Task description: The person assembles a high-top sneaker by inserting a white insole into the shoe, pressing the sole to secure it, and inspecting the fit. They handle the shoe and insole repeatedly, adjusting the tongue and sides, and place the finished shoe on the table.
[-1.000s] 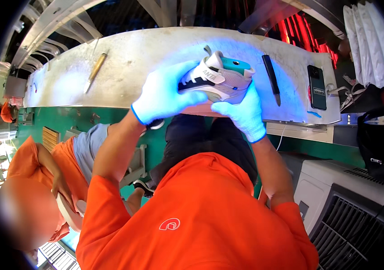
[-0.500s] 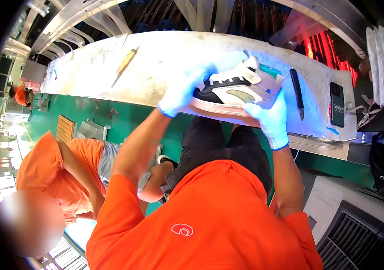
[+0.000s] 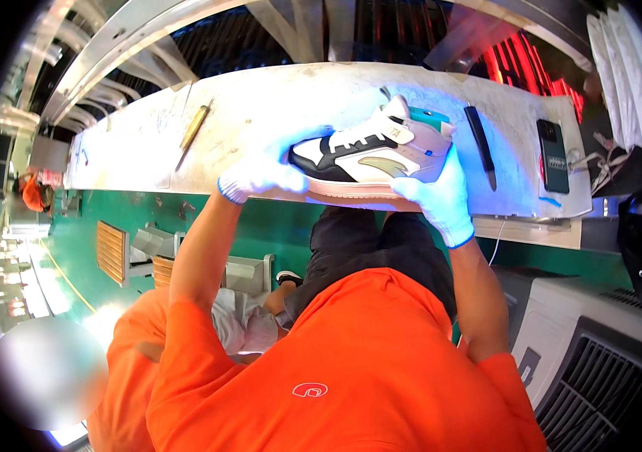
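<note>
A high-top sneaker [image 3: 370, 164], white with black toe panels, white laces and a teal lining, is held side-on at the bench's near edge, its toe to the left. My gloved left hand [image 3: 266, 164] cups the toe, the thumb by the front of the sole and the fingers on the far side. At the heel my gloved right hand [image 3: 441, 194] grips the shoe, its thumb on the side just above the sole. The far fingers of both hands are partly hidden by the sneaker.
On the pale workbench [image 3: 253, 98] lie a yellow-handled pointed tool [image 3: 193, 129] to the left, and a black pen-like tool [image 3: 480, 147] and a phone [image 3: 553, 156] to the right. A co-worker in orange [image 3: 129, 361] is close at my left. A grey-white machine [image 3: 562, 324] stands at lower right.
My left hand has slid outward around the toe, and its thumb now shows. The sneaker appears farther left, partly because the whole view shifted. The co-worker has come closer behind my left arm.
</note>
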